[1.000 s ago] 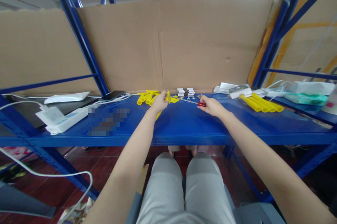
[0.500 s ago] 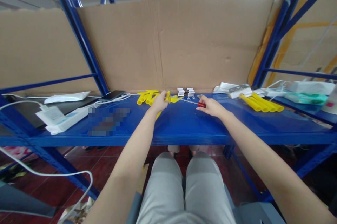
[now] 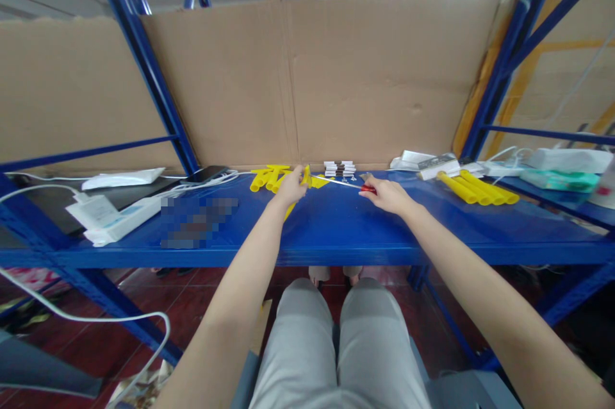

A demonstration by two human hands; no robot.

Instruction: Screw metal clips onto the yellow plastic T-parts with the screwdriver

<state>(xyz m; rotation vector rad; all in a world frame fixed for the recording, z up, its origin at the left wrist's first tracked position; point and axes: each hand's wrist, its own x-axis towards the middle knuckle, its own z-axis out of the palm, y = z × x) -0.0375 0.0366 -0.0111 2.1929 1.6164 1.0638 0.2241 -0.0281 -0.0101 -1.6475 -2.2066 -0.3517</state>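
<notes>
My left hand [image 3: 291,187] is closed on a yellow piece [image 3: 306,175] near the back of the blue shelf. The red handle of a screwdriver [image 3: 368,189] is held in my right hand [image 3: 388,195]. Its metal shaft points left, and the tip meets the yellow piece beside my left fingers; the exact contact is too small to make out. Several yellow tubular parts [image 3: 262,180] lie just left of my left hand. Behind the shaft, small white pieces [image 3: 339,168] are stacked against the cardboard.
More yellow tubes [image 3: 473,189] lie at the right beside white boxes [image 3: 438,166]. On the left are a white power strip [image 3: 122,218], cables and a dark phone [image 3: 206,174]. A cardboard sheet [image 3: 384,82] stands along the back, between blue posts.
The screwdriver's handle has turned or tilted slightly in my right hand, and its shaft looks brighter. Both hands remain in nearly the same places.
</notes>
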